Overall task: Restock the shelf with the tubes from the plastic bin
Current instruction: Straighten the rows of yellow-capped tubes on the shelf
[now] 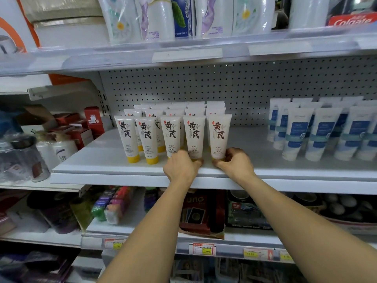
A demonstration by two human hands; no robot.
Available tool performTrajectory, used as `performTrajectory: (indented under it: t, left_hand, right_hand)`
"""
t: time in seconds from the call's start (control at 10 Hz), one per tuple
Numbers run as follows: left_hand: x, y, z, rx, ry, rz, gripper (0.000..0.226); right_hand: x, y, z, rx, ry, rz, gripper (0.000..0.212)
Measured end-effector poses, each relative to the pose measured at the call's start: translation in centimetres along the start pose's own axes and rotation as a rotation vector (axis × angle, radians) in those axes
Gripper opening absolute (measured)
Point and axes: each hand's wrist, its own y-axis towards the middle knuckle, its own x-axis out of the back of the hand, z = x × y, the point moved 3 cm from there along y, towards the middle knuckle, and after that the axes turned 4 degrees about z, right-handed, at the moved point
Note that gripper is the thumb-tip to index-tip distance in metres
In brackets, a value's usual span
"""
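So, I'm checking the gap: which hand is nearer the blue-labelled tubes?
Right. The right hand grips the end cream tube, left of the blue-labelled tubes; the left hand grips the next tube leftward.

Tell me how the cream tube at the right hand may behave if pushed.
The tube stands tall on its narrow end, wider at the top, so it probably tips easily. A neighbour tube stands close beside it, so a fall could knock that over. The smooth plastic may be slippery.

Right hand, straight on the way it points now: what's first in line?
The right hand pinches the base of the rightmost front-row cream tube. Straight on, that tube likely meets the tube behind it first; the gap between them is unclear.
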Motion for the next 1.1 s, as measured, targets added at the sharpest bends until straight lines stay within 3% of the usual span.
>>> performTrajectory:
  t: [0.6, 0.7, 0.8, 1.1]
  left_hand:
    - [0.7, -0.5, -0.2, -0.025, -0.033, 0.066, 0.047]
    - [0.7, -0.7, 0.1, -0.043, -0.119, 0.102, 0.045]
    - [0.5, -1.3, 0.5, -0.09, -0.237, 0.091, 0.046]
    - [0.6, -6.0, 3.3, -0.162, -0.38, 0.009, 0.029]
  right_hand:
    - [0.4, -0.2, 0.7, -0.017, -0.01, 0.081, 0.037]
    - [0.9, -1.1, 0.7, -0.033, 0.054, 0.062, 0.06]
    - [1.5, -2.5, 0.2, -0.017, 0.076, 0.018, 0.061]
    - [3.6, -8.1, -0.2, 0.157, -0.034, -0.061, 0.03]
